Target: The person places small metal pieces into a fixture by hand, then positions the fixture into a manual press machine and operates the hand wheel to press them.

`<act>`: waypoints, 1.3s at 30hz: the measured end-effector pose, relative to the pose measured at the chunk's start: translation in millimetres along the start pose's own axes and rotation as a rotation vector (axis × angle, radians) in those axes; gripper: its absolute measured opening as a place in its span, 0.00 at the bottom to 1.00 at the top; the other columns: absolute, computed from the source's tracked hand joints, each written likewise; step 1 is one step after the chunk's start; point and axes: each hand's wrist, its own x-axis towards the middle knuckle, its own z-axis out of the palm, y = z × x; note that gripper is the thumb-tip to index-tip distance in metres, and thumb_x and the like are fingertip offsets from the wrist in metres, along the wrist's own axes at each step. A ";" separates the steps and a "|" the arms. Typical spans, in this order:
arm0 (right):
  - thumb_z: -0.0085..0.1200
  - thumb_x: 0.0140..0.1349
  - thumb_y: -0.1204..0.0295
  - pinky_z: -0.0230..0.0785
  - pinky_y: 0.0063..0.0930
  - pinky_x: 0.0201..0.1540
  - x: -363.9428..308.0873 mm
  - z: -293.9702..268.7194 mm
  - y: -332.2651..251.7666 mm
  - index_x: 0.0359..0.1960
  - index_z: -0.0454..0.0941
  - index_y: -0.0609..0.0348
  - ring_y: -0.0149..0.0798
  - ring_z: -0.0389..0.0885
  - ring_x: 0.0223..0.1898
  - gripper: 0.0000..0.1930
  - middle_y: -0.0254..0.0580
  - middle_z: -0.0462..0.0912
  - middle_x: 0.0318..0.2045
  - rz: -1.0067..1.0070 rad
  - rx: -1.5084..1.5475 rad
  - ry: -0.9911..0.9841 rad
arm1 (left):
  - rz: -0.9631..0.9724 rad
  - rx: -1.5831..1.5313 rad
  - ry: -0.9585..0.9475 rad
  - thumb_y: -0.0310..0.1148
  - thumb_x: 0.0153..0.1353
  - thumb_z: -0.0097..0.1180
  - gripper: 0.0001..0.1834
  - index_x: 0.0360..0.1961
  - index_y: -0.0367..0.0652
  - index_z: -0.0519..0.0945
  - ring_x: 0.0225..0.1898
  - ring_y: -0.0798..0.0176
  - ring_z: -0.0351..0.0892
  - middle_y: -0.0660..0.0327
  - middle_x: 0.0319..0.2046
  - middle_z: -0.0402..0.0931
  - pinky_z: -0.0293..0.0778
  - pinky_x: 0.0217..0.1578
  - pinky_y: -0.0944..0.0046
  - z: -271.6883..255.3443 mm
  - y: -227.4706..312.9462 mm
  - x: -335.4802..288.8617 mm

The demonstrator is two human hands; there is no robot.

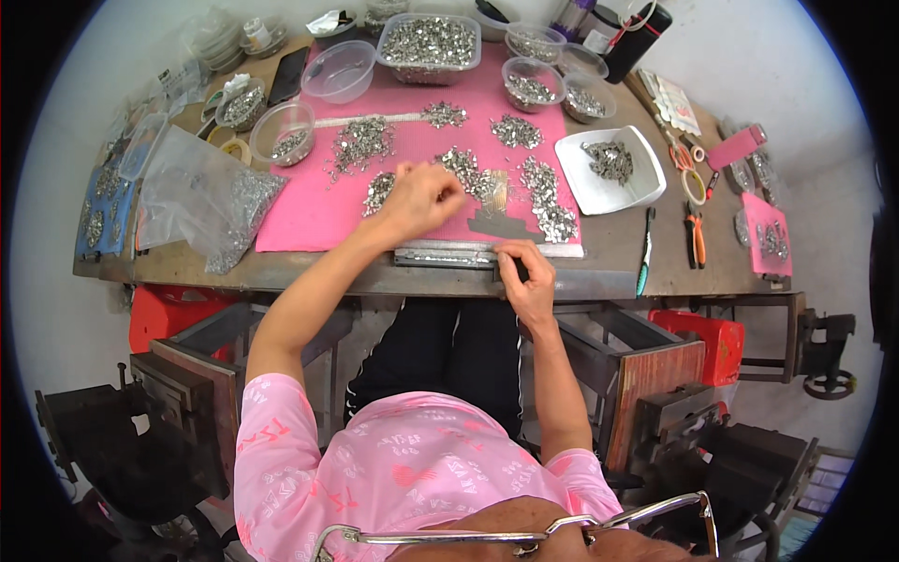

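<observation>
Along the near edge of a pink mat (pixel 309 220) lies a narrow dark bar (pixel 440 259) with a row of small shiny pieces along its top. My right hand (pixel 530 286) is closed around its right end, thumb and forefinger together. Above the mat, my left hand (pixel 420 200) has its fingers curled in; whatever they may hold is hidden. Near it are loose piles of small silvery metal parts (pixel 459 167), with a longer pile (pixel 548 199) farther right. Between them sit a brassy patch of fine pieces (pixel 494 192) and a dark grey flat piece (pixel 504 225).
A full plastic tub (pixel 430 47) stands at the back. On the right are a white tray (pixel 599 195) of parts, orange-handled pliers (pixel 695 239) and a toothbrush (pixel 646 251). A clear bag (pixel 201 201) of parts lies left. Below the table are red stools (pixel 716 347) and vises (pixel 131 440).
</observation>
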 end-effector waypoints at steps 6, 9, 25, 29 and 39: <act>0.60 0.58 0.81 0.69 0.39 0.42 38.7 -6.7 3.4 0.38 0.84 0.62 0.47 0.77 0.36 0.06 0.45 0.78 0.31 -0.132 -0.298 -0.057 | 0.048 0.016 -0.040 0.31 0.57 0.65 0.04 0.32 0.47 0.82 0.39 0.63 0.76 0.66 0.30 0.77 0.58 0.54 0.53 14.5 3.5 -31.3; 0.62 0.58 0.77 0.66 0.42 0.42 45.3 1.8 20.2 0.36 0.86 0.58 0.47 0.76 0.35 0.05 0.43 0.76 0.29 -0.119 -0.454 -0.114 | 0.101 0.035 -0.008 0.32 0.58 0.64 0.03 0.33 0.47 0.83 0.39 0.62 0.75 0.65 0.31 0.77 0.57 0.55 0.51 14.2 7.9 -31.3; 0.65 0.56 0.73 0.70 0.44 0.43 78.5 10.7 24.6 0.31 0.84 0.57 0.49 0.77 0.37 0.04 0.44 0.77 0.29 -0.261 -0.503 -0.345 | 0.287 0.287 0.014 0.34 0.58 0.65 0.06 0.35 0.49 0.82 0.42 0.59 0.74 0.65 0.31 0.73 0.58 0.59 0.42 11.8 1.5 -32.5; 0.64 0.57 0.74 0.70 0.43 0.43 85.4 9.5 27.3 0.31 0.82 0.59 0.50 0.77 0.37 0.04 0.43 0.78 0.30 -0.286 -0.444 -0.415 | 0.274 0.296 0.008 0.30 0.59 0.64 0.05 0.36 0.46 0.80 0.43 0.56 0.74 0.62 0.32 0.74 0.60 0.57 0.45 17.6 -1.0 -31.9; 0.59 0.60 0.79 0.67 0.43 0.42 46.9 -3.9 9.5 0.35 0.75 0.62 0.51 0.76 0.35 0.05 0.46 0.76 0.30 -0.188 -0.347 -0.210 | 0.050 -0.244 -0.105 0.26 0.64 0.56 0.03 0.38 0.41 0.76 0.42 0.52 0.73 0.58 0.36 0.75 0.65 0.48 0.53 11.2 39.0 -63.1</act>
